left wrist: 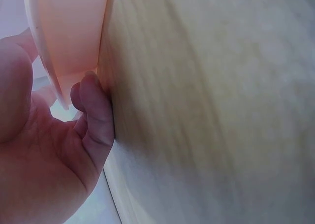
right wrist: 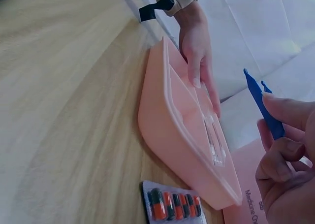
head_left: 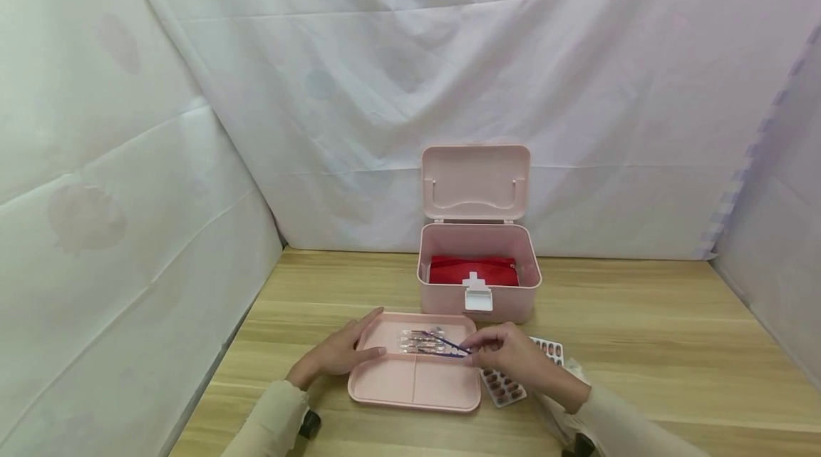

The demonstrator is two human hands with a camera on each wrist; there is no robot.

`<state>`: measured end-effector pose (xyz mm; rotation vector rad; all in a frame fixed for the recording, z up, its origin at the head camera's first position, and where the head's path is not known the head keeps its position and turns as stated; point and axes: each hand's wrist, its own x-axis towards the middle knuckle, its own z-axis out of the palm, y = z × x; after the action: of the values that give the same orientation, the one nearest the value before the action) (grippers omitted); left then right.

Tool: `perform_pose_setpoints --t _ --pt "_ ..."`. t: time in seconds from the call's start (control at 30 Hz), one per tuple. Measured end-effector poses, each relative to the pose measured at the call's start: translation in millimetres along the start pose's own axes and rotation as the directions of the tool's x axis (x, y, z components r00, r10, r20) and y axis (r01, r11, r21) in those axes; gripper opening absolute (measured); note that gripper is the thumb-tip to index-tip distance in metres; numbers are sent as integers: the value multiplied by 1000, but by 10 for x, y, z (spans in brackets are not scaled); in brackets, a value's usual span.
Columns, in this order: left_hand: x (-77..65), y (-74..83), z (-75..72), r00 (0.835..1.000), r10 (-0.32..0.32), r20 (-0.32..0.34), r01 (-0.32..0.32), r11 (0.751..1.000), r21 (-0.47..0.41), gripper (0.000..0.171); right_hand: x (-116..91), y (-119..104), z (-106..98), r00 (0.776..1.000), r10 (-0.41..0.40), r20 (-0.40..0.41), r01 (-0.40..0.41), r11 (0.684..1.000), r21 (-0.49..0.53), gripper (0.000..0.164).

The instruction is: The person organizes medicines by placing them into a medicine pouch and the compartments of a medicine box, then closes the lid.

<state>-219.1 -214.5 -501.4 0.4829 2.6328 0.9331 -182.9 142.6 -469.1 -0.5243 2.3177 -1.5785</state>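
A pink divided tray (head_left: 383,380) lies on the table in front of me. My left hand (head_left: 341,351) grips its left rim, thumb over the top and fingers against the outer side; in the left wrist view, curled fingers (left wrist: 96,111) sit under the lip. Above the tray's right side, my right hand (head_left: 509,357) pinches blue plastic tweezers (right wrist: 266,108), their two prongs pointing away from the fingers. Clear-wrapped thin sticks (head_left: 417,341) lie in the tray's long rear compartment. The two smaller front compartments hold nothing.
Behind the tray stands a pink medicine box (head_left: 442,298), lid (head_left: 476,182) raised, with a red pouch (head_left: 449,270) inside. Capsule blister packs (head_left: 503,389) lie right of the tray, partly under my right hand. A clear plastic bag (head_left: 556,418) is beneath the right wrist.
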Motion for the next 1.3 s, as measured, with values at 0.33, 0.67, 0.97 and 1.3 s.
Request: perform_pose_setpoints --t 0.33,0.67,0.97,1.3 --pt "9 1 3 1000 -14 4 14 1000 -3 81 202 -59 151 998 -55 -44 56 998 30 25" --pt "22 6 4 999 -33 4 33 999 14 80 384 -104 288 992 -120 -26 120 993 4 26" --pt "10 -1 1 1000 -15 -13 16 1000 12 80 500 -120 401 987 -155 -49 151 985 -83 21" --pt "8 6 -3 1000 -10 -2 10 1000 3 80 607 -41 462 992 -98 -80 89 990 -112 20"
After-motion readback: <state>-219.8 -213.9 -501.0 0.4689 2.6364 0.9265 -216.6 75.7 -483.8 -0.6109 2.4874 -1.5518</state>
